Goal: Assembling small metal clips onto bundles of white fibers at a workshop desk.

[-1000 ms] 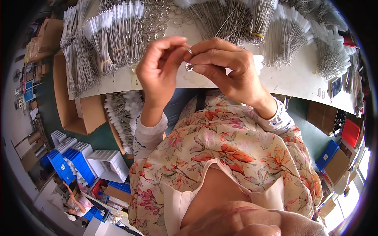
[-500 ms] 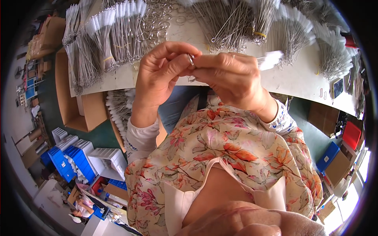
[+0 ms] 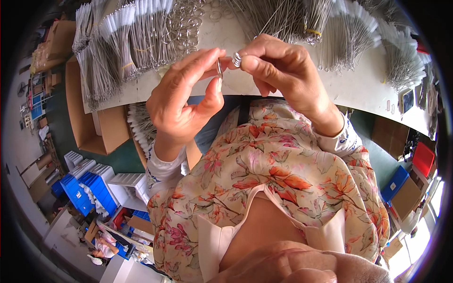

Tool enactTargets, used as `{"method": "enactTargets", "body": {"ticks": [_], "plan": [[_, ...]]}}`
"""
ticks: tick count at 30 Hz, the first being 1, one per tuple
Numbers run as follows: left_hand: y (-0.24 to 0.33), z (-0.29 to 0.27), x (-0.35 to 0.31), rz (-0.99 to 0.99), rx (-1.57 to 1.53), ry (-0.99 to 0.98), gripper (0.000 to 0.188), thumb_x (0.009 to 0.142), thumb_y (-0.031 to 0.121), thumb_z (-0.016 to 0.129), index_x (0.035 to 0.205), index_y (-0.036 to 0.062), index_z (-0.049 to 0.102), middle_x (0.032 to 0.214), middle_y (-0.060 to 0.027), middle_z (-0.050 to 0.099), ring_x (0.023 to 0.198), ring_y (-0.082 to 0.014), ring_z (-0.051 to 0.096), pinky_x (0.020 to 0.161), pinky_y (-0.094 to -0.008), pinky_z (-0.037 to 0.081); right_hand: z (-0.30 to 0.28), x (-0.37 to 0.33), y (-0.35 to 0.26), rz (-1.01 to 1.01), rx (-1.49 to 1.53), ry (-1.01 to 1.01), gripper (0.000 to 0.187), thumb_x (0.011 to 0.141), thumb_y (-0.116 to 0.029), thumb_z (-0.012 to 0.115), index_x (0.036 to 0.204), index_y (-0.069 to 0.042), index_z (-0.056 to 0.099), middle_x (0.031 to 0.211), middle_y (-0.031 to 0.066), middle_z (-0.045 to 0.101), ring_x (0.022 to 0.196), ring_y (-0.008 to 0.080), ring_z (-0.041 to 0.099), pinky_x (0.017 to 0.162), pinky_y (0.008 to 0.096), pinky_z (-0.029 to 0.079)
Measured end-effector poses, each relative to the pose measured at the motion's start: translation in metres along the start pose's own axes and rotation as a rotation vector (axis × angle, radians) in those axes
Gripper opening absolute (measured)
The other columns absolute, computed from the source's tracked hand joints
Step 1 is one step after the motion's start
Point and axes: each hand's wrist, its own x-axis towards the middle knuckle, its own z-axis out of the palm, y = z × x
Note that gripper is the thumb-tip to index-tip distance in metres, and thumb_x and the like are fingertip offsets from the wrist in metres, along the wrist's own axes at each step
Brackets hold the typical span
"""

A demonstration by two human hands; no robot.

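My left hand [image 3: 181, 96] pinches a thin metal ring [image 3: 220, 69], seen almost edge-on, between its thumb and fingers. Close beside it, my right hand [image 3: 290, 70] is closed on a small stack of shiny metal loops [image 3: 236, 59], which shows at the thumb and fingertips. Whether wires run back from these loops is hidden by the hand. Both hands are raised over the near edge of the white table [image 3: 283, 87]. Many loose metal rings [image 3: 186, 26] lie on the table beyond my left hand.
Bundles of white-bristled wire brushes [image 3: 125, 42] cover the table's left, with more brushes [image 3: 351, 37] at right. A phone-like device [image 3: 407, 102] rests near the right edge. Below stand a cardboard box [image 3: 96, 132] and blue bins [image 3: 96, 191]. Another person [image 3: 104, 246] is at lower left.
My hands have parted slightly, and my right hand has risen. The metal ring now shows in my left fingers, the loops in my right. The blurred white bristles right of my right hand are gone from sight.
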Motion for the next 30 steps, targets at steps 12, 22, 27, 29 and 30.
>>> {"method": "enactTargets", "body": {"ticks": [12,22,27,29,30], "plan": [[0.010,-0.004,-0.002,-0.420,-0.626,-0.073,0.043,0.071,-0.015,0.056,0.113,-0.0075,0.054,0.094,-0.0130,0.062,0.087,-0.0167,0.062,0.077,-0.0255,0.052,0.011,-0.001,-0.001,-0.139,-0.141,-0.094,0.008,0.081,-0.008,0.063,0.087,-0.003,0.065,0.082,0.0056,0.062,0.064,0.0131,0.056,0.056,0.0233,0.046],[0.008,-0.010,-0.005,-0.607,-0.965,-0.089,0.027,0.080,-0.004,0.056,0.107,-0.0076,0.058,0.097,-0.0151,0.063,0.088,-0.0166,0.060,0.078,-0.0274,0.050,0.012,0.000,0.019,-0.861,-0.753,-0.027,0.024,0.059,-0.002,0.064,0.082,-0.006,0.067,0.089,-0.0003,0.063,0.062,0.0147,0.059,0.051,0.0273,0.047],[0.007,-0.021,0.000,-0.733,-0.832,-0.273,0.033,0.079,-0.003,0.050,0.111,-0.0087,0.054,0.102,-0.0207,0.059,0.093,-0.0212,0.060,0.079,-0.0290,0.050,0.004,-0.001,0.020,-0.957,-1.075,-0.078,0.023,0.056,-0.010,0.065,0.079,-0.006,0.067,0.090,-0.0017,0.063,0.055,0.0112,0.054,0.046,0.0260,0.043],[0.011,-0.020,-0.003,-0.677,-0.733,-0.234,0.032,0.078,-0.005,0.050,0.110,-0.0092,0.054,0.103,-0.0212,0.059,0.093,-0.0221,0.060,0.080,-0.0297,0.050,0.003,0.002,0.019,-0.981,-1.047,-0.091,0.022,0.057,-0.010,0.065,0.079,-0.006,0.067,0.091,-0.0013,0.063,0.055,0.0112,0.055,0.046,0.0261,0.044],[0.012,-0.019,-0.005,-0.617,-0.636,-0.197,0.031,0.078,-0.007,0.049,0.108,-0.0096,0.054,0.104,-0.0217,0.059,0.094,-0.0230,0.060,0.080,-0.0304,0.049,0.003,0.004,0.019,-1.006,-1.023,-0.104,0.021,0.058,-0.009,0.065,0.078,-0.006,0.066,0.091,-0.0010,0.064,0.055,0.0112,0.055,0.047,0.0263,0.044]]}}
